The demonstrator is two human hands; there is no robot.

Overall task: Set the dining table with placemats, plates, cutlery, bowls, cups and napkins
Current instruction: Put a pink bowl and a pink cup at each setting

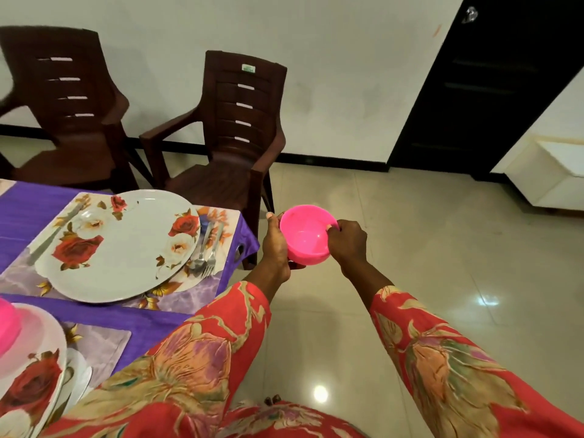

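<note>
**Pink bowl held in both hands beside the table corner**

Head view: both hands hold a pink bowl [308, 235] out over the tiled floor [426, 248], just past the near corner of the table. The left hand [276, 245] cups the bowl's left side and underside, thumb up near the rim, fingers curled beneath. The right hand [347, 241] grips the right side of the rim, thumb tip hooked just inside. The bowl sits upright with its opening facing up, and looks empty. Both arms wear red floral sleeves [442, 352].

To the left, the table is covered by a purple cloth [28, 203]. On it lies a floral placemat [202, 279], and on that a large white plate [126, 248] printed with red and white roses. A spoon [199, 251] and a fork [213, 248] lie side by side on the placemat, just right of the plate, and the plate's rim overlaps the spoon. A knife [53, 232] lies at the plate's left edge, partly under it.

At the lower left edge, a second rose plate [31, 384] rests on another placemat [101, 346], with a pink item [8, 324] on it, cut off by the frame.

Two dark brown plastic chairs [234, 137] stand behind the table against a white wall, beside a dark door [474, 90].
</note>
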